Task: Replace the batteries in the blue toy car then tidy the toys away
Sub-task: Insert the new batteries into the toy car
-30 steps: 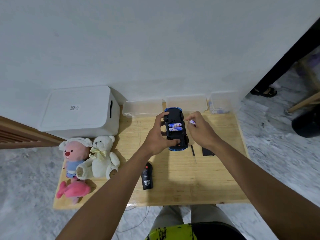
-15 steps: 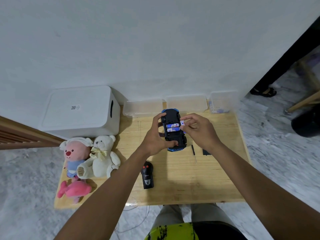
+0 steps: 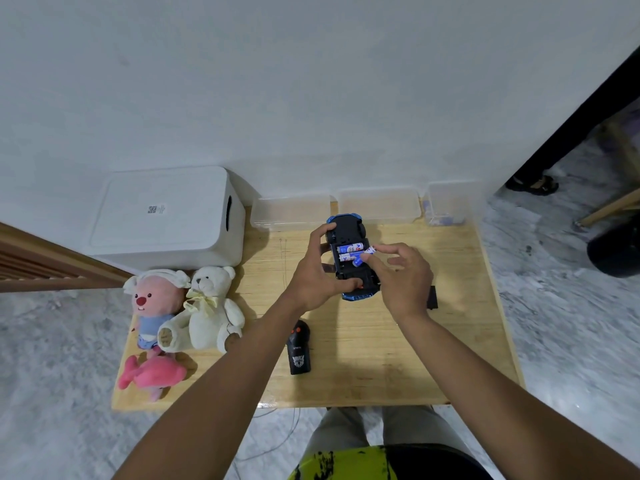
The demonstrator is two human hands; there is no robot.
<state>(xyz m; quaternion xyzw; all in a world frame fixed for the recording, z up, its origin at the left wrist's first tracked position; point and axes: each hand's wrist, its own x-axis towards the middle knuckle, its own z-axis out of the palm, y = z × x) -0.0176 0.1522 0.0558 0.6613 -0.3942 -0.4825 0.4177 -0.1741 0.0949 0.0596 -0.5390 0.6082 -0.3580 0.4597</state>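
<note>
The blue toy car (image 3: 346,233) lies upside down near the back middle of the wooden table (image 3: 381,358), its black underside up and its battery bay open. Two blue-and-white batteries (image 3: 349,252) lie in the bay. My left hand (image 3: 317,271) grips the car from its left side. My right hand (image 3: 398,275) pinches a third battery (image 3: 365,255) by its end and holds it tilted at the bay's right edge. The black battery cover (image 3: 432,297) lies to the right, partly hidden by my right hand.
A black remote control (image 3: 299,348) lies near the front. Pink-faced plush (image 3: 157,306), white teddy bear (image 3: 211,306) and pink plush (image 3: 152,374) sit at the left. A white lidded storage box (image 3: 166,216) and clear plastic containers (image 3: 379,206) line the wall.
My right hand has moved left with the battery, from beside the car to the open bay, and tilted it in. My left hand has kept its grip on the car.
</note>
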